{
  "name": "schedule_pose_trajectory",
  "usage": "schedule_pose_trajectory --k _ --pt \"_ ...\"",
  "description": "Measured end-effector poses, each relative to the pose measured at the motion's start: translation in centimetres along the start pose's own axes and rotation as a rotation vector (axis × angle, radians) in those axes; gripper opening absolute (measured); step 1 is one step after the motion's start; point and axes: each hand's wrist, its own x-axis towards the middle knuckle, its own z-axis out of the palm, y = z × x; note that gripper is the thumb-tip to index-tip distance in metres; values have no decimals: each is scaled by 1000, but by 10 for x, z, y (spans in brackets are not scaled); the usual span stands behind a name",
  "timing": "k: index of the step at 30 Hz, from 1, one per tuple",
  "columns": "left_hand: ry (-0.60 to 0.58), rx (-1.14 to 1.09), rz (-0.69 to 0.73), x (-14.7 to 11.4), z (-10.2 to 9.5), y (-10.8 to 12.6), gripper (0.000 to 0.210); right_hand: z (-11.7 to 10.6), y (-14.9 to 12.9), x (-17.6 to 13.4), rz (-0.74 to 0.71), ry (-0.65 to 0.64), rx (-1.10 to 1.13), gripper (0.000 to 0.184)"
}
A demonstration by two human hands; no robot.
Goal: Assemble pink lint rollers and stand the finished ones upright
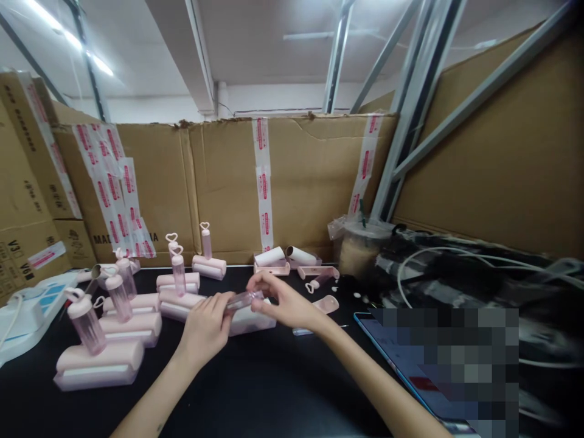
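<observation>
My left hand (206, 323) is closed around one end of a clear pink tube-shaped handle (239, 301). At its other end, my right hand (285, 304) pinches the handle between thumb and curled fingers. Just behind and below sits a pink lint roller body (253, 322), partly covered by my hands. Left of my hands are several assembled pink lint rollers, such as the nearest roller (100, 359), each with an upright handle (86, 325). Beyond my right hand lie a loose heart-ended handle (319, 281), a pink curved cover (326, 304) and a thin screwdriver-like tool (303, 331).
White paper rolls (270, 257) rest in opened pink cases at the back. A plastic drink cup (360, 249) stands at right, beside black bags and a white cable (404, 267). A tablet-like device (410, 371) lies at front right; a power strip (31, 316) lies left. Cardboard (228, 182) walls the back.
</observation>
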Motion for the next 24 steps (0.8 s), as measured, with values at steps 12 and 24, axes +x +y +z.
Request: schedule_pose_trajectory --k 12,24 --pt "-280 -194 -304 -1 12 0 26 -16 30 -13 215 -195 -442 35" --pt "-47 -271 -332 -4 19 -5 30 -70 79 -42 698 -260 -593 31"
